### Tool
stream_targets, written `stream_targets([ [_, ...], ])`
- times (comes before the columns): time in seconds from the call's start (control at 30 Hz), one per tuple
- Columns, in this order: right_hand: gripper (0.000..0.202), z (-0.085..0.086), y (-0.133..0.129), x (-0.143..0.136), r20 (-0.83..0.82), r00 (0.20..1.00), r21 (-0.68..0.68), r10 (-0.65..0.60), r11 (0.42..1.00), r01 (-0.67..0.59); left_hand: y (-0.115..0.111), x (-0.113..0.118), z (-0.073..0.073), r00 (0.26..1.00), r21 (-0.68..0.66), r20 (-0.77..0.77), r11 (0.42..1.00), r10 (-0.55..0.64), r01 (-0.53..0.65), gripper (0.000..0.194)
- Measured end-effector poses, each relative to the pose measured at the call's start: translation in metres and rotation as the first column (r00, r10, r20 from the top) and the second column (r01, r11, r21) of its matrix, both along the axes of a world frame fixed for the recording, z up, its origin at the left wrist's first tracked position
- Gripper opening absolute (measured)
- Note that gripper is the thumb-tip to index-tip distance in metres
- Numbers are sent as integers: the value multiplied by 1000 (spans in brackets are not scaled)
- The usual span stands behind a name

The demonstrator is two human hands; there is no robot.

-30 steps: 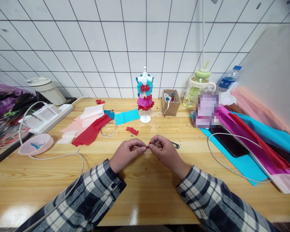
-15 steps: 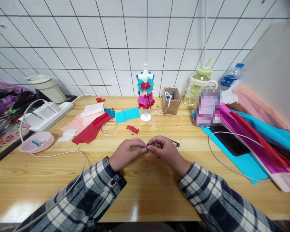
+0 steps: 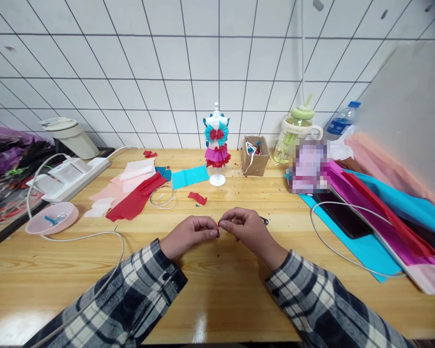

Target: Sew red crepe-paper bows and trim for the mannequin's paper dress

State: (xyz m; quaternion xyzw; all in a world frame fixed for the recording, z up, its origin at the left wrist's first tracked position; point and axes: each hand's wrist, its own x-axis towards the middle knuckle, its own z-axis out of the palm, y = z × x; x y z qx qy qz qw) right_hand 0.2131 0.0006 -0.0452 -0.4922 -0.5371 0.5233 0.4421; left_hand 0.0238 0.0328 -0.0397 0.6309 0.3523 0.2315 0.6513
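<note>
Between my fingertips is a small twisted bit of red crepe paper. My left hand pinches it from the left, thumb against forefinger. From the other side my right hand pinches its upper end. Just behind the right hand, the dark handle end of a tool, probably scissors, sticks out. Beyond my hands a small white dress form stands upright, dressed in a blue ruffle with a red bow and a pink-and-red layered skirt. A loose red scrap lies in front of it.
Left are red crepe paper, pale pink sheets, a pink bowl and a power strip. A blue strip, small cardboard box and green-lidded jug stand behind. A black phone and coloured paper lie right.
My fingertips have drawn slightly apart, so more of the red paper shows between them. The right hand covers more of the dark-handled tool. The view has tilted up a little.
</note>
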Motion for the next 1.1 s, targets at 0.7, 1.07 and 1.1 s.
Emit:
stream_targets([
  [0.7, 17, 1, -4, -3, 209, 978, 117, -25, 993, 0, 1, 1, 11, 968, 511, -144, 853, 207, -107, 19],
  [1.07, 26, -4, -3, -8, 87, 993, -27, -73, 997, 76, -2, 9, 0, 948, 269, -79, 923, 307, -276, 28],
  [1.1, 25, -5, -2, -8, 77, 995, -39, -64, 997, 67, -3, 9, 0, 944, 258, -76, 921, 322, -294, 29],
])
